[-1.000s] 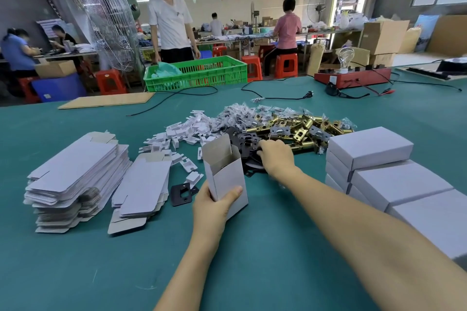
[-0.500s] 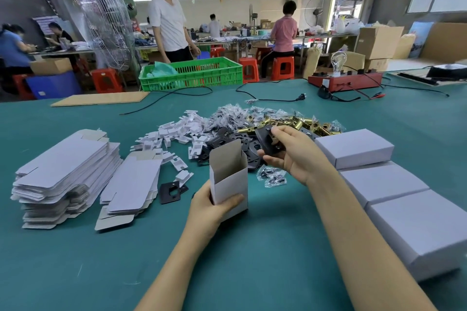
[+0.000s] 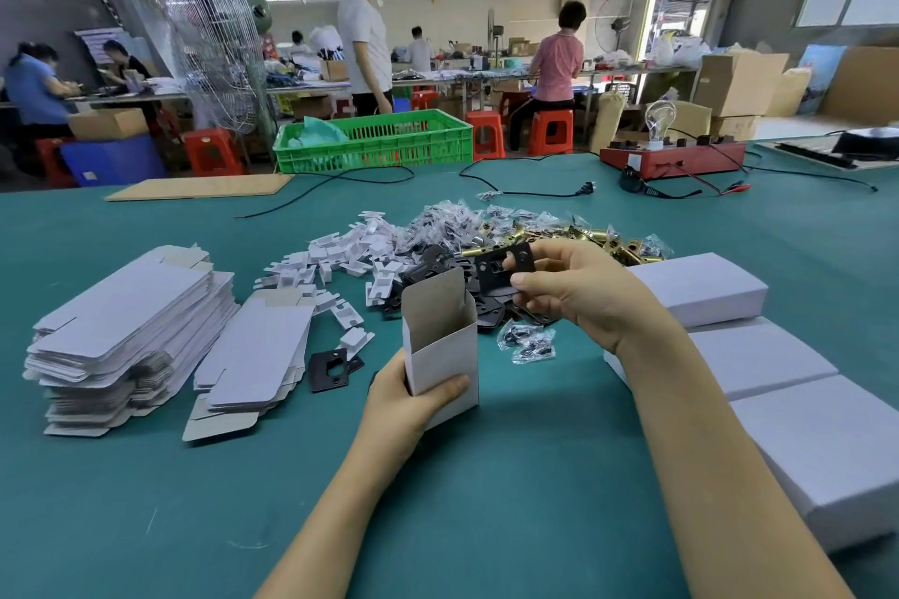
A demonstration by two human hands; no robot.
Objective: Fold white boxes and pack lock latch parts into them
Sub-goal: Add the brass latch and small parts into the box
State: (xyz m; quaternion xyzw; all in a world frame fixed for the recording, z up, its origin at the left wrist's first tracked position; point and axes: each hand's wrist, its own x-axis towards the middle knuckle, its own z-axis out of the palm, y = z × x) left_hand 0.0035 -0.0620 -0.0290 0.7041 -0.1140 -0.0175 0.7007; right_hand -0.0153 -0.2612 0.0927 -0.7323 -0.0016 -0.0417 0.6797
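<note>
Landmark = the open white box (image 3: pixel 440 345), standing upright on the green table (image 3: pixel 486 525) near centre, top flap up, mouth open. Left hand (image 3: pixel 413 404) grips its lower part, thumb across the front face, fingers behind.

Right hand (image 3: pixel 579 292) is up and right of the box, above the table, thumb & fingers pinching a black latch plate (image 3: pixel 501 270); plate sits just beyond the box's flap edge, not inside, not touching it.

Behind the box: heap of black plates (image 3: pixel 438 265), w/ small white card inserts (image 3: pixel 340 258) to the back-left, bagged screws (image 3: pixel 452 224) & brass latch bodies (image 3: pixel 588 236) to the back-right. Just right of the box, a loose screw bag (image 3: pixel 528 345) on the cloth. Just left, a single black plate (image 3: pixel 333 370) lying flat.

Further left of the box: two stacks of flat box blanks (image 3: pixel 126 340), edges ragged, the nearer stack (image 3: pixel 253 360) lower. Right of the box: row of closed white boxes (image 3: pixel 827 457) running along the table's right side, under the right forearm.

Open room: bare cloth in front of the box, toward the near table edge, between the two forearms & left of the left arm. Far behind the box: green crate (image 3: pixel 374 141), black cable (image 3: pixel 525 192), red tester w/ bulb (image 3: pixel 671 156).
</note>
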